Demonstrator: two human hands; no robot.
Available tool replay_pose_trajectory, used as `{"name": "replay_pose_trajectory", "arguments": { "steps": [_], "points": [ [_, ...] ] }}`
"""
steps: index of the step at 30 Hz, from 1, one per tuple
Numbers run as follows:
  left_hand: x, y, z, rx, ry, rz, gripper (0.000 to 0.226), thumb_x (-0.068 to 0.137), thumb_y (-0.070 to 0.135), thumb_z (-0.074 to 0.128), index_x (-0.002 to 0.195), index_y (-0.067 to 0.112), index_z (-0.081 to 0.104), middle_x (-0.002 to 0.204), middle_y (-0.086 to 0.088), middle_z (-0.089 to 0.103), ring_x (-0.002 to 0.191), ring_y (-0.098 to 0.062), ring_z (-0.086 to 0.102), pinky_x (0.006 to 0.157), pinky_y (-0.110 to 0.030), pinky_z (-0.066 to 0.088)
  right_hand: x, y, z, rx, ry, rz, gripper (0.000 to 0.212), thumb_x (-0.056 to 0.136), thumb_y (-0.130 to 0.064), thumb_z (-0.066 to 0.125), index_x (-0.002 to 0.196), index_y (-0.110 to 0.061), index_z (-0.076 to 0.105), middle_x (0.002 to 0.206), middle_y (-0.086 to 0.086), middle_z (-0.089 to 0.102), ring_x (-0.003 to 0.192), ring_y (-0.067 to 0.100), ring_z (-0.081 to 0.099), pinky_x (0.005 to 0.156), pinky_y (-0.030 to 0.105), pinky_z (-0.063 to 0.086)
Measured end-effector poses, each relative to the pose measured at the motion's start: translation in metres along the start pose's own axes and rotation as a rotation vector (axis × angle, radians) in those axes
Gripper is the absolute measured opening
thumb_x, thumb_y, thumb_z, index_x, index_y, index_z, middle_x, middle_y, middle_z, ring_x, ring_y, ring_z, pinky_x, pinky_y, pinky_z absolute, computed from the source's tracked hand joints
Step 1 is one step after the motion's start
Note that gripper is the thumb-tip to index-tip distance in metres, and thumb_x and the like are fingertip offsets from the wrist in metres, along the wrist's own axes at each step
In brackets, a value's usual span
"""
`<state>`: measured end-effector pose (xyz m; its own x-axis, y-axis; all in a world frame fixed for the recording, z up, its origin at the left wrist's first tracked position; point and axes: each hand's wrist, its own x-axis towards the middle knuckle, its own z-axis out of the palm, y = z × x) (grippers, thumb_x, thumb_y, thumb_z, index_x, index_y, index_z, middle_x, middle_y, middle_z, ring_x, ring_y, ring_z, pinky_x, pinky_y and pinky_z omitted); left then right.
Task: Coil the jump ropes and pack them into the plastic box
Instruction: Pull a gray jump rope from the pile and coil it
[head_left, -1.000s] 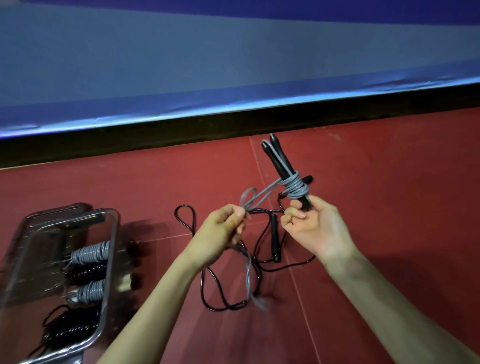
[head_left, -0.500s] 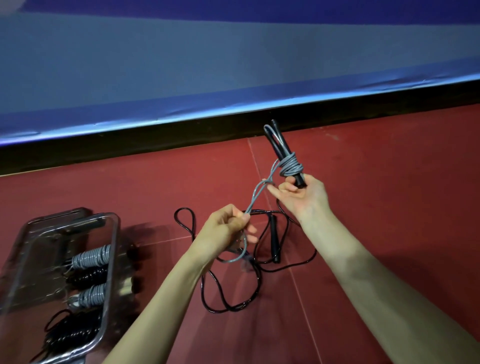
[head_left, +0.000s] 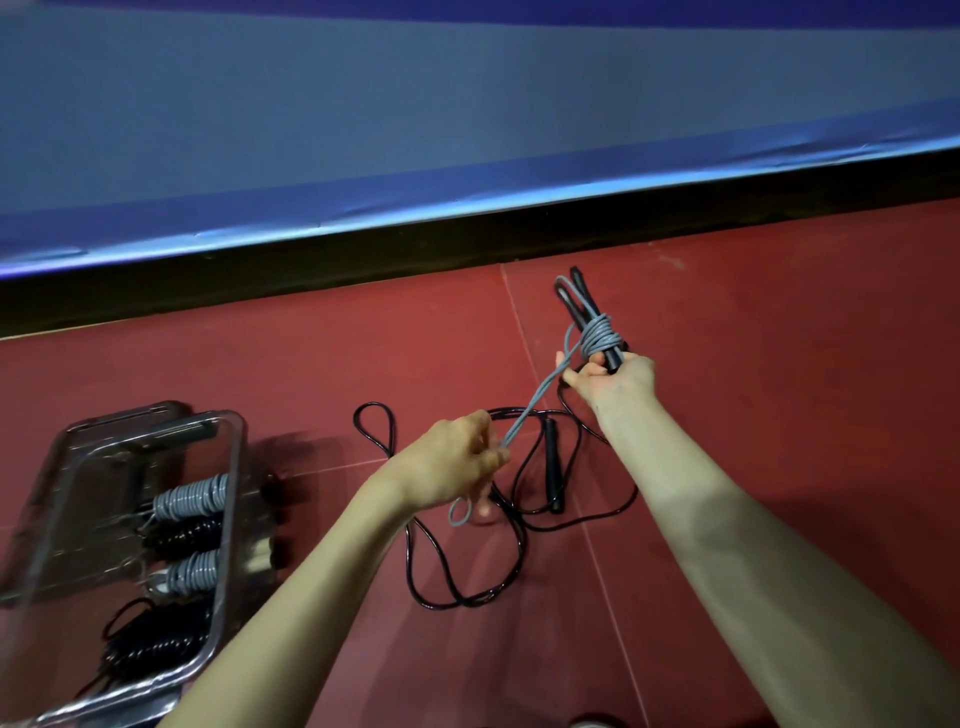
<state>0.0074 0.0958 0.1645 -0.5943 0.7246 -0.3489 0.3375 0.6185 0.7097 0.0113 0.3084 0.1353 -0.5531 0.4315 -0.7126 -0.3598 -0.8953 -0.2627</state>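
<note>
While stretched taut, grey rope (head_left: 540, 402) between gripping left hand (head_left: 452, 462) and handle-clutching right hand (head_left: 615, 382).

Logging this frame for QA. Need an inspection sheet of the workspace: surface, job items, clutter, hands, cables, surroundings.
Surface: red floor with thin seam lines.
Job's things: grey jump rope partly wound round its black handles, loose end drawn taut; black jump rope lying uncoiled on the floor; clear plastic box holding coiled grey and black ropes.
Clutter: nothing seen.
Hands: right hand grips the handles; left hand pinches the grey rope.
Cables: nothing seen besides the ropes.
Surroundings: blue padded wall above a black baseboard.
</note>
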Motion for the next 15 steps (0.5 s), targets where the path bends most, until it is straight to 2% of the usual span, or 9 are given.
{"name": "replay_pose_trajectory", "arguments": {
  "steps": [2,5,8,10,13,15],
  "points": [
    [-0.001,-0.006,0.005,0.099,0.040,0.025,0.017,0.099,0.027,0.047,0.087,0.015,0.047,0.061,-0.005,0.070,0.056,-0.009,0.063,0.070,-0.028,0.048,0.005,-0.009,-0.001,0.018,-0.008,-0.037,0.033,0.093,-0.006,0.019,0.067,-0.011,0.040,0.060,0.003,0.033,0.036,0.011,0.019,0.083,0.044,0.050],
    [-0.003,-0.024,0.010,0.092,0.060,0.008,0.022,0.100,0.032,0.045,0.084,0.018,0.052,0.057,-0.001,0.065,0.052,-0.012,0.059,0.067,-0.031,0.049,0.008,-0.021,-0.003,0.030,-0.027,-0.063,0.028,0.084,0.000,0.020,0.067,-0.010,0.039,0.056,0.004,0.033,0.032,0.011,0.019,0.068,0.032,0.047],
    [-0.003,-0.047,0.008,0.098,0.047,-0.004,0.020,0.100,0.029,0.047,0.081,0.027,0.051,0.063,0.005,0.057,0.059,-0.014,0.051,0.066,-0.030,0.045,0.005,-0.025,-0.006,-0.011,-0.058,-0.070,0.022,0.075,0.001,0.022,0.067,-0.011,0.039,0.055,0.004,0.032,0.031,0.011,0.018,0.059,0.027,0.042],
    [-0.002,-0.062,0.003,0.109,0.066,-0.001,0.015,0.100,0.027,0.047,0.087,0.028,0.055,0.069,0.005,0.053,0.064,-0.014,0.046,0.068,-0.029,0.043,0.002,-0.024,-0.007,-0.068,-0.080,-0.053,0.017,0.068,0.000,0.026,0.066,-0.012,0.038,0.053,0.004,0.032,0.032,0.011,0.018,0.056,0.026,0.038],
    [0.001,-0.079,-0.009,0.173,0.119,-0.024,0.022,0.101,0.027,0.046,0.100,0.010,0.058,0.075,-0.002,0.056,0.068,-0.018,0.049,0.062,-0.020,0.037,-0.001,-0.019,-0.008,-0.138,-0.106,-0.030,0.026,0.085,-0.003,0.024,0.065,-0.012,0.038,0.047,0.004,0.033,0.031,0.011,0.017,0.056,0.025,0.035],
    [0.004,-0.085,-0.018,0.165,0.148,-0.045,0.025,0.102,0.026,0.044,0.106,0.007,0.060,0.092,-0.008,0.064,0.086,-0.024,0.058,0.073,-0.022,0.040,-0.003,-0.016,-0.007,-0.176,-0.121,-0.033,0.030,0.090,-0.005,0.023,0.065,-0.012,0.038,0.048,0.004,0.033,0.031,0.011,0.016,0.055,0.025,0.033]
  ]
}}
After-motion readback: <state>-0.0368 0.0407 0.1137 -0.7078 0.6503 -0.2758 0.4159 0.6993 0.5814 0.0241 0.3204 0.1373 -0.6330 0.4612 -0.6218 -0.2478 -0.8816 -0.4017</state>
